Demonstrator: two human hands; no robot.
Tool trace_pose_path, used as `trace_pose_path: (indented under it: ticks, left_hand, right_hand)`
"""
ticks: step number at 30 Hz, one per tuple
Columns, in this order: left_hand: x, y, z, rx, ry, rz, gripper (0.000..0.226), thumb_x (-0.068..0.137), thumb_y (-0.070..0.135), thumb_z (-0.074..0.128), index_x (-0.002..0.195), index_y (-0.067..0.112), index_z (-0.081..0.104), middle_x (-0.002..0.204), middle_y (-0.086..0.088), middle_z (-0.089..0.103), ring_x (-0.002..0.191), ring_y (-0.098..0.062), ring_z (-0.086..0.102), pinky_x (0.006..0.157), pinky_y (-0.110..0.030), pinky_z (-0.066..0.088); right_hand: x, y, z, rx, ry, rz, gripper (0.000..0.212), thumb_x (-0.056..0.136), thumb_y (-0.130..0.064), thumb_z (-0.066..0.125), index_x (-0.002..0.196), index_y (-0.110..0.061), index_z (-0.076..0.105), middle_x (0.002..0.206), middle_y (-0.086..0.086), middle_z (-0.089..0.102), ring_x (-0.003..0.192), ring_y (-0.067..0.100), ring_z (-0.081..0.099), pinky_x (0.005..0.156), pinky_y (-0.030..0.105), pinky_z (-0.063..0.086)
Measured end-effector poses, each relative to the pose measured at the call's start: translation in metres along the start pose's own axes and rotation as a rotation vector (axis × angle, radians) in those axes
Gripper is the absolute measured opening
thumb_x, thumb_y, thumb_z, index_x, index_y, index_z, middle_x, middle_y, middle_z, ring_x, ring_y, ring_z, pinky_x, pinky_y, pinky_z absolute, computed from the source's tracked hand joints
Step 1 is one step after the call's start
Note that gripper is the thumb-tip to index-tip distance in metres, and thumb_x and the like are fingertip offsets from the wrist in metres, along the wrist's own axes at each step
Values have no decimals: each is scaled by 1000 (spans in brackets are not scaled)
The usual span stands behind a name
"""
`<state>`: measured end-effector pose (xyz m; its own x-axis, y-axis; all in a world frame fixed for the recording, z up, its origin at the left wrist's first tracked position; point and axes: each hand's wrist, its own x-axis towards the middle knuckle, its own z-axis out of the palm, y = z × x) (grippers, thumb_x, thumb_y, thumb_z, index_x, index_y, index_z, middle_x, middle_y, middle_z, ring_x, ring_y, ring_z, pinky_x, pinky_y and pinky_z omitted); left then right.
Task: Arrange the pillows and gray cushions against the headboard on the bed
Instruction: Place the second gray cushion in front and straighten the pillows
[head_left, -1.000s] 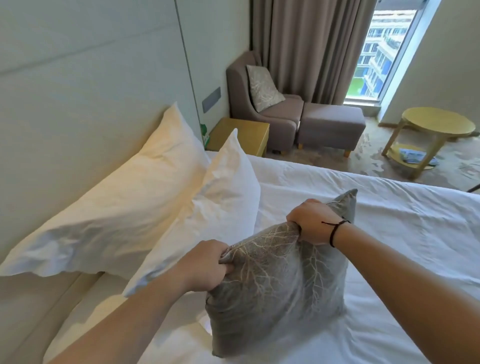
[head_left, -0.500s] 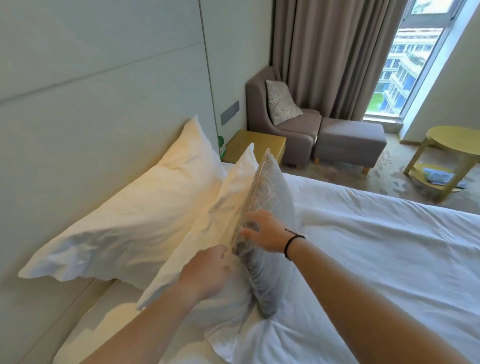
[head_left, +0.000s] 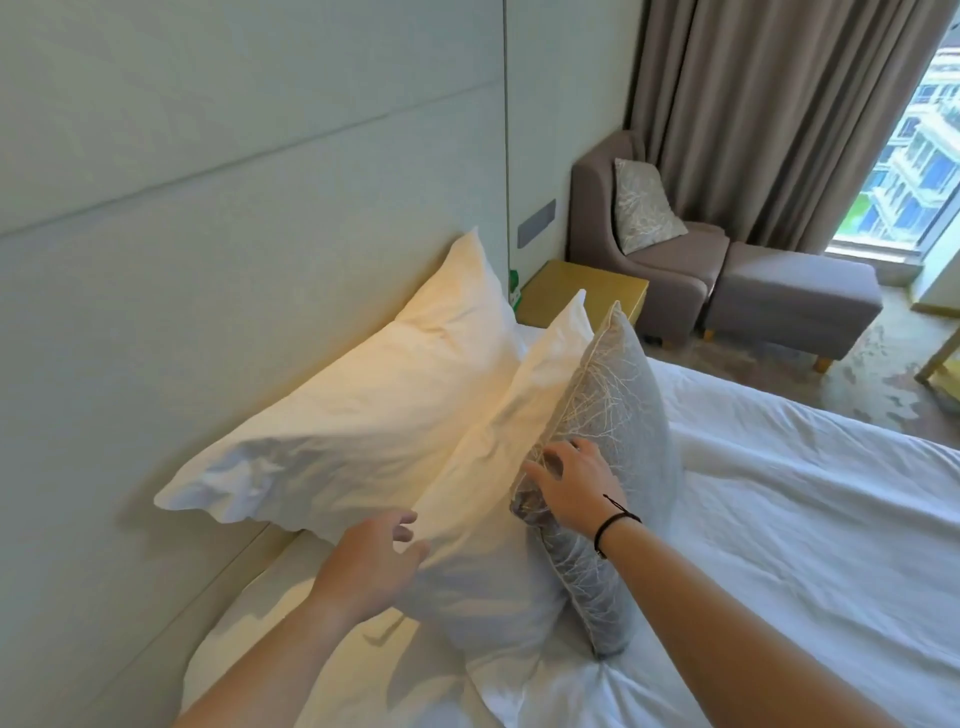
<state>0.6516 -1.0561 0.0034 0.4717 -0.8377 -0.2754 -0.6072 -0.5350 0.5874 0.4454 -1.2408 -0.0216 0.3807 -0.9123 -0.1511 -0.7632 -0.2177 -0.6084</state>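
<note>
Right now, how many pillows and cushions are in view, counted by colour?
White pillows: 2, the back pillow leaning on the headboard and the front pillow against it.
Gray patterned cushions: 2, the bed cushion standing in front of the white pillows and the armchair cushion.
Total: 4
</note>
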Motion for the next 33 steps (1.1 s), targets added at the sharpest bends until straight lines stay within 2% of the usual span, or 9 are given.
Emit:
trace_pose_path:
  ticks: [6, 13, 17, 21, 24, 27, 29, 31, 33]
  left_hand:
    - [24, -37, -37, -87, 78, -21, 44, 86, 48, 61, 126, 31, 59, 111, 15, 64, 101, -9, 61, 88, -37, 53]
    - [78, -89, -94, 25, 228, -2, 39, 91, 45, 57, 127, 31, 58, 126, 11, 64, 111, -15, 60, 80, -31, 47]
    - [122, -111, -136, 132, 366, 19, 41, 91, 44, 55, 129, 29, 57, 130, 2, 62, 115, -24, 58, 92, -40, 48]
    - [169, -139, -156, 180, 296, 19, 52, 94, 55, 46, 137, 26, 49, 138, 1, 57, 122, -27, 54, 100, -43, 47]
    - [202, -156, -158, 198, 222, 11, 64, 93, 63, 38, 142, 23, 44, 138, -2, 56, 123, -26, 54, 96, -43, 46]
    - [224, -167, -151, 248, 188, 11, 70, 89, 73, 28, 134, 23, 50, 124, 1, 64, 108, -24, 62, 80, -37, 49]
    - [229, -174, -144, 303, 198, -1, 76, 84, 82, 13, 111, 28, 60, 96, 7, 67, 82, -17, 64, 62, -30, 45]
    - [232, -177, -140, 321, 215, -3, 80, 78, 86, 0, 81, 30, 56, 68, 13, 54, 58, -9, 52, 51, -27, 40]
    - [235, -177, -137, 329, 203, -3, 78, 76, 88, -3, 69, 29, 49, 61, 12, 47, 52, -9, 45, 49, -28, 36]
  right_hand:
    - [-1, -24, 5, -118, 26, -103, 49, 88, -56, 55, 130, -29, 53, 142, -3, 43, 121, 20, 49, 104, 43, 42]
    - [25, -66, 28, -200, -135, -131, 38, 96, -35, 54, 134, -33, 49, 152, -8, 37, 134, 15, 42, 108, 32, 35]
    - [46, -98, 50, -263, -261, -130, 42, 96, -36, 53, 137, -39, 45, 155, -12, 32, 138, 13, 37, 112, 33, 32]
    - [76, -140, 73, -350, -303, -140, 46, 97, -37, 51, 141, -41, 39, 155, -15, 31, 138, 10, 36, 111, 31, 32]
    - [105, -177, 93, -400, -317, -171, 50, 97, -37, 50, 144, -40, 33, 154, -15, 33, 137, 11, 38, 110, 32, 35]
    - [139, -213, 112, -444, -340, -248, 57, 97, -35, 51, 148, -35, 26, 155, -11, 31, 139, 13, 35, 110, 32, 32]
    - [159, -233, 123, -467, -332, -304, 59, 97, -32, 51, 150, -32, 24, 157, -9, 28, 141, 15, 31, 112, 33, 30]
    - [177, -248, 134, -457, -289, -331, 59, 97, -30, 51, 149, -31, 24, 157, -7, 29, 140, 16, 32, 113, 35, 31]
    - [189, -257, 144, -446, -247, -352, 58, 96, -26, 50, 148, -31, 25, 153, -7, 33, 135, 18, 38, 108, 34, 36]
